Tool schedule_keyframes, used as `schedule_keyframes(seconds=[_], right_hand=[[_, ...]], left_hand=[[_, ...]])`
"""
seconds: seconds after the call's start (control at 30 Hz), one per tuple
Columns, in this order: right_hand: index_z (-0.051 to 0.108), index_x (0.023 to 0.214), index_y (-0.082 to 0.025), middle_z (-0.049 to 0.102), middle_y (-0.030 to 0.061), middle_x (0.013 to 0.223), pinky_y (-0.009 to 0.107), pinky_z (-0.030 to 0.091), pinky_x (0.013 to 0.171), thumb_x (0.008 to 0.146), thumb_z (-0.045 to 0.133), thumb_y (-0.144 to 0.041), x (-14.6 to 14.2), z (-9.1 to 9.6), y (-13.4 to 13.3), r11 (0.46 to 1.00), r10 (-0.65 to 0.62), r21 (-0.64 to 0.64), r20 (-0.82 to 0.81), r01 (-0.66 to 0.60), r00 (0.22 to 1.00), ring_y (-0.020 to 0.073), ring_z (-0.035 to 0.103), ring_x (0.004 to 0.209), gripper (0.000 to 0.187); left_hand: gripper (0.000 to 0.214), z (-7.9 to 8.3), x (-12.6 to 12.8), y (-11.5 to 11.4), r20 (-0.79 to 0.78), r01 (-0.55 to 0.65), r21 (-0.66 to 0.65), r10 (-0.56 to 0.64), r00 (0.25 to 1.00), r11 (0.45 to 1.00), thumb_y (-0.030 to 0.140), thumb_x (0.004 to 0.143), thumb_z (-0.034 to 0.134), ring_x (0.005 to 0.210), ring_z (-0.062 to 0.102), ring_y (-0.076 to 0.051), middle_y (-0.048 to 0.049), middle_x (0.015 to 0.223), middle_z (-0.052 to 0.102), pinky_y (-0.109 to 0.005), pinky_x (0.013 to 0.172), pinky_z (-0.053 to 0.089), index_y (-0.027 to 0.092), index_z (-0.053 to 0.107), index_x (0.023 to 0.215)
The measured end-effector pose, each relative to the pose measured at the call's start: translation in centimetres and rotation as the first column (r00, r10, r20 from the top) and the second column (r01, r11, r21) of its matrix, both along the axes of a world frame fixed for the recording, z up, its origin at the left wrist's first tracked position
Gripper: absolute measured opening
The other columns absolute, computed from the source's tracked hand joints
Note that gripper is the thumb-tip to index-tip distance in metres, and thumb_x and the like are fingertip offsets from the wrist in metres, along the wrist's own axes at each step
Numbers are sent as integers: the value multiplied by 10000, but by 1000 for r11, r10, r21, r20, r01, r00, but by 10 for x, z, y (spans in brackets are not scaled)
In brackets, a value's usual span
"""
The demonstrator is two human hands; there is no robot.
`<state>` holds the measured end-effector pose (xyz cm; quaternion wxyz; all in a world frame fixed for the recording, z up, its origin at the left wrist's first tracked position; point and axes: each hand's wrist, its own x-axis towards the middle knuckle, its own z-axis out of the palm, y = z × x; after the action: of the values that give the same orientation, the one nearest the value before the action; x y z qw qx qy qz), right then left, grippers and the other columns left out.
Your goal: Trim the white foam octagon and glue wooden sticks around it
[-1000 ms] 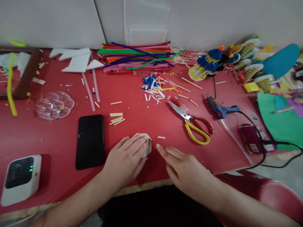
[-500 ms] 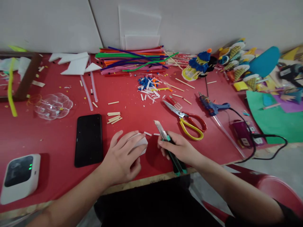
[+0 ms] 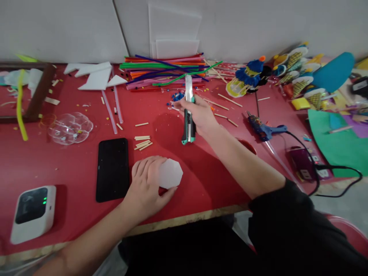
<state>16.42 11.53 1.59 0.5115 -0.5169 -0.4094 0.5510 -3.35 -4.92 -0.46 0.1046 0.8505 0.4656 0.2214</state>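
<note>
My left hand grips a small white many-sided foam piece near the table's front edge, thumb below it and fingers along its left side. Farther up, my right hand is closed round a green and black utility knife, its blade pointing away toward the back. Part of a heap of blue and white scraps shows beside the right fingers; the hand hides the rest. Short wooden sticks lie just beyond my left hand. The right forearm covers most of the scissors, leaving part of a red handle visible.
A black phone and a white device lie at left. Pipe cleaners are piled at the back near white foam offcuts. A corded glue gun rests at right, beside green sheets and a blue pom-pom figure.
My right hand has moved up and away with the knife, over to the scrap heap. The small white strips near the foam piece are gone from there. My left hand now shows more of the foam.
</note>
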Motion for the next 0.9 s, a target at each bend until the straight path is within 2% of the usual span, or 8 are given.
schedule_keyframes(seconds=[0.1,0.2,0.33,0.43,0.6,0.73,0.83,0.9], right_hand=[[510,859,-238,634,-68,677,253,555,620,934,597,-237,11,12,-30,996,88,-10,-30,-88,996,84,615,530,115],[516,869,-235,644,-76,643,236,469,452,827,743,-410,20,18,-77,957,239,-156,-58,-245,969,62,510,387,290],[559,934,-207,587,-101,495,235,463,457,682,876,-411,24,11,-121,838,474,-267,-74,-475,877,97,552,408,453],[541,896,-213,573,-112,465,237,465,458,675,881,-387,22,-1,-129,854,448,-240,-112,-462,887,94,539,398,441],[550,905,-222,553,-127,438,247,490,474,708,856,-380,24,-8,-126,919,319,-192,-146,-343,936,81,507,368,397],[579,922,-219,552,-125,439,261,496,475,706,858,-384,28,-5,-128,917,327,-196,-124,-346,937,83,501,363,390],[582,894,-216,562,-113,468,257,469,452,698,862,-426,29,-4,-130,907,357,-201,-99,-371,929,84,509,373,401],[591,917,-212,548,-114,459,262,477,471,727,836,-442,30,-4,-130,902,379,-198,-64,-384,923,90,518,384,386]], left_hand=[[631,0,0,5,200,-74,45,63,978,996,329,819,761,1159,657,-345,-200,1244,656,-532,993,498,158,423,1324],[701,1,2,10,375,-106,108,58,925,989,296,768,828,1190,660,-332,-210,1280,646,-505,985,538,167,428,1329],[666,5,6,15,379,-133,132,74,923,982,300,727,869,1119,693,-318,-194,1221,682,-481,949,580,150,526,1279],[731,4,7,16,414,-99,102,48,909,990,385,698,900,1127,685,-322,-181,1242,672,-497,957,591,170,522,1286],[740,0,5,17,618,-1,-194,123,776,981,484,786,815,1317,570,-344,-180,1435,511,-499,996,591,242,458,1388],[430,3,5,20,714,106,-498,337,614,861,359,927,656,1100,701,-248,-124,1284,656,-375,820,645,254,519,1321],[494,5,7,21,672,157,-614,408,618,774,340,889,688,908,739,-213,-76,1067,746,-311,696,630,242,526,1345],[517,6,8,19,632,147,-621,380,675,770,330,879,682,827,736,-194,-56,1012,759,-291,655,610,243,531,1365]])
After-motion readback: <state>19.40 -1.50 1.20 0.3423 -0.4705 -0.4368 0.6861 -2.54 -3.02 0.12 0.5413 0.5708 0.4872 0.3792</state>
